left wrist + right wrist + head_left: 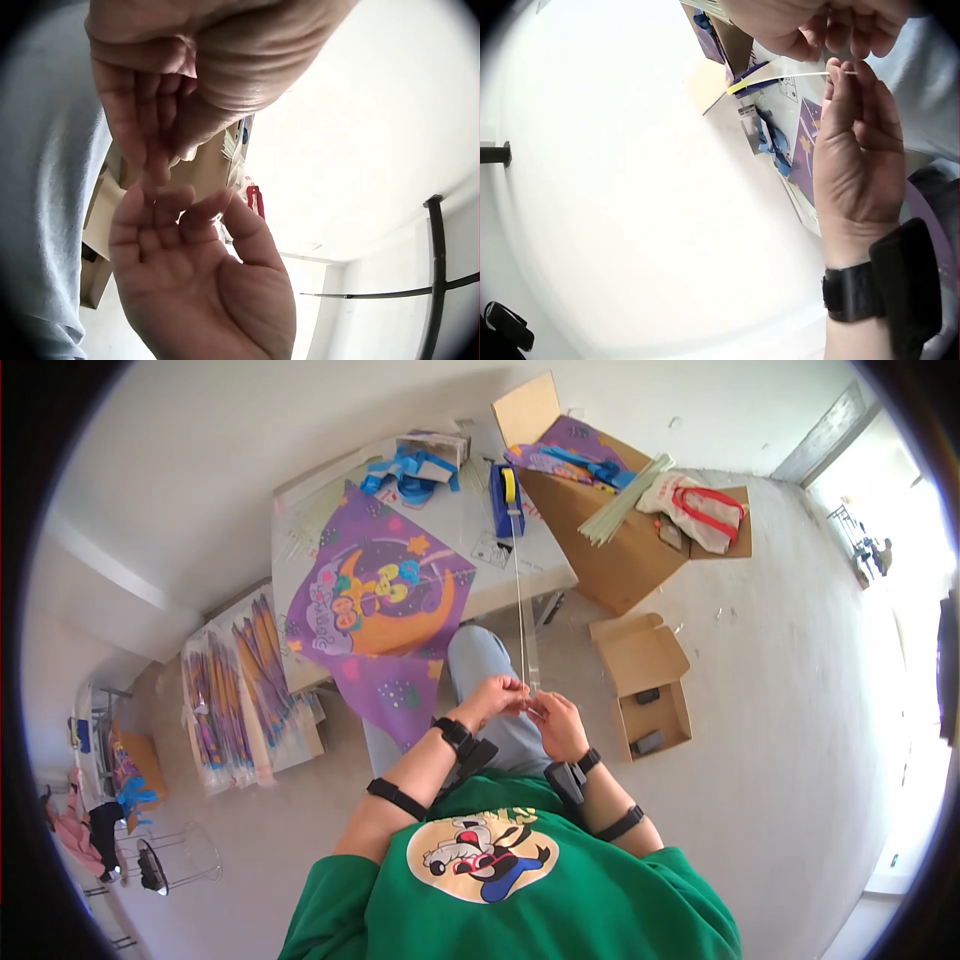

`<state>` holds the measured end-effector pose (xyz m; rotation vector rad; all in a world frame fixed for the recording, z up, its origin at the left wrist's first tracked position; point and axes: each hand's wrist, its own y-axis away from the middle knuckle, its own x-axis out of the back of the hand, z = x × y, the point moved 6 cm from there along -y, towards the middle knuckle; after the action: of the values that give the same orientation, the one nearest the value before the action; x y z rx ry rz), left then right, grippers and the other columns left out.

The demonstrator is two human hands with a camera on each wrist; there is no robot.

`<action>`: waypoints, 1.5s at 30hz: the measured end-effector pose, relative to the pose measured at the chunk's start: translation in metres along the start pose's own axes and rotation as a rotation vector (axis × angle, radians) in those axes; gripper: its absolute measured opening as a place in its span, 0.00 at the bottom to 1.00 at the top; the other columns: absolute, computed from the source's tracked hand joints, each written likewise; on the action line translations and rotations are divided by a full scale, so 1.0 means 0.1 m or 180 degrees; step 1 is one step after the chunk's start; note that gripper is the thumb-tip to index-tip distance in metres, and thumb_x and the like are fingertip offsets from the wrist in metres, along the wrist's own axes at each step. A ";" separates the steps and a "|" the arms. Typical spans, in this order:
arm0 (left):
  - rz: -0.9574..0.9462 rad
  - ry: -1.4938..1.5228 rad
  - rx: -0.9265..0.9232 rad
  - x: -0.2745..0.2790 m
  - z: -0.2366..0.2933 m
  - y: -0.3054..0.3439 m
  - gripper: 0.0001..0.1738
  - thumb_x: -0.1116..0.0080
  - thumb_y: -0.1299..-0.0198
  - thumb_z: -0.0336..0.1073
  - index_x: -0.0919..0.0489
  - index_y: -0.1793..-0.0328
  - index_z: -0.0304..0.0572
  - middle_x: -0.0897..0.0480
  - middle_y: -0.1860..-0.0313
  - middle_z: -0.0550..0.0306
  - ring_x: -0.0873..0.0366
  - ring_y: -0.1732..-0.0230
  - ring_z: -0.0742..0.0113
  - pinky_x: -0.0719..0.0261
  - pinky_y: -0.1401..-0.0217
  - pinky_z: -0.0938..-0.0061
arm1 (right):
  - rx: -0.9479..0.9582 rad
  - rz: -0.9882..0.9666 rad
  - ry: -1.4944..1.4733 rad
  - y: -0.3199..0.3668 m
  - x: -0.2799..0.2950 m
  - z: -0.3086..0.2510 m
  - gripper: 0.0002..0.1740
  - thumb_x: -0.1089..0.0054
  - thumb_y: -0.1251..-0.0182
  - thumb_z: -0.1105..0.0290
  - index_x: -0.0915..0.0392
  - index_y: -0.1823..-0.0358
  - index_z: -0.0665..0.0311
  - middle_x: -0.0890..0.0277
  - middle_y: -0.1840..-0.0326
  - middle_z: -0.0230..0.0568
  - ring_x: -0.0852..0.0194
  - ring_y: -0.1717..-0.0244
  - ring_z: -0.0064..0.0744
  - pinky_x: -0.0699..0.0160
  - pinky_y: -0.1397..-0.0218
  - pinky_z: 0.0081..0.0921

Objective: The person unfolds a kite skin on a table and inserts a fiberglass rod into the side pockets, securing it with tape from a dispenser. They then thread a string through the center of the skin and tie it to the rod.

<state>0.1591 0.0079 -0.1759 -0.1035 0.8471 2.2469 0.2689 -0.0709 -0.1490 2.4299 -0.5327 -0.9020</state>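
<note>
Before the person's lap, the left hand (497, 700) pinches the near end of a thin white rod (518, 580) between thumb and fingertips. From there the rod runs away over the table toward a blue tape dispenser (506, 502) with a yellow roll. In the right wrist view the white rod (802, 75) ends at the left fingertips. The right hand (558, 725) has its fingers curled, tips right at the left fingertips; I cannot tell whether it grips anything. A purple printed kite-like sheet (385, 585) lies on the table, its lower part hanging over the edge.
Blue ribbon (412, 472) lies on the white table (480, 600). A large cardboard box (570, 545) at right bears pale rods (625, 500) and a white bag (690, 510). A small open box (650, 725) is on the floor. Packed purple bundles (215, 700) stand left.
</note>
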 end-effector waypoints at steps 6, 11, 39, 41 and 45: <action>0.0047 -0.0024 -0.0064 -0.08 0.05 0.01 0.11 0.41 0.37 0.40 0.22 0.54 0.43 0.17 0.61 0.63 0.19 0.61 0.74 0.21 0.55 0.79 | 0.0090 -0.0149 0.0109 0.00 -0.05 0.02 0.08 0.53 0.30 0.70 0.26 0.61 0.66 0.26 0.63 0.35 0.28 0.59 0.26 0.29 0.50 0.25; -0.0066 0.0052 -0.0117 -0.11 0.06 -0.01 0.11 0.41 0.36 0.40 0.21 0.54 0.41 0.17 0.62 0.62 0.19 0.61 0.74 0.21 0.54 0.78 | 0.0138 -0.0060 0.0000 0.05 -0.08 -0.03 0.07 0.51 0.31 0.71 0.26 0.61 0.66 0.26 0.63 0.35 0.28 0.59 0.26 0.28 0.51 0.25; 0.0586 0.0368 -0.0192 0.67 0.27 0.35 0.09 0.40 0.39 0.36 0.21 0.57 0.40 0.20 0.66 0.64 0.21 0.66 0.76 0.21 0.61 0.78 | 0.0594 0.0244 0.0321 0.17 -0.06 -0.29 0.04 0.46 0.34 0.75 0.24 0.67 0.66 0.23 0.66 0.34 0.26 0.62 0.23 0.28 0.55 0.21; 0.1122 0.0266 -0.0447 1.26 0.47 0.49 0.10 0.41 0.38 0.36 0.22 0.55 0.40 0.20 0.65 0.64 0.22 0.65 0.77 0.22 0.61 0.79 | 0.0582 0.0167 0.0257 0.18 -0.04 -0.32 0.04 0.47 0.34 0.75 0.25 0.67 0.66 0.24 0.67 0.35 0.27 0.63 0.24 0.28 0.55 0.22; 0.3190 -0.1976 -0.0747 2.92 0.87 0.77 0.10 0.39 0.46 0.40 0.18 0.65 0.42 0.17 0.74 0.53 0.17 0.72 0.65 0.24 0.68 0.72 | 0.0472 0.0268 0.0384 0.20 0.02 -0.36 0.05 0.47 0.34 0.76 0.27 0.69 0.66 0.26 0.70 0.35 0.27 0.64 0.26 0.27 0.55 0.23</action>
<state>-0.0920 0.1957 -0.1558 1.0727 0.2819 2.9862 0.2916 -0.0772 -0.1150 2.5534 -0.6728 -0.6982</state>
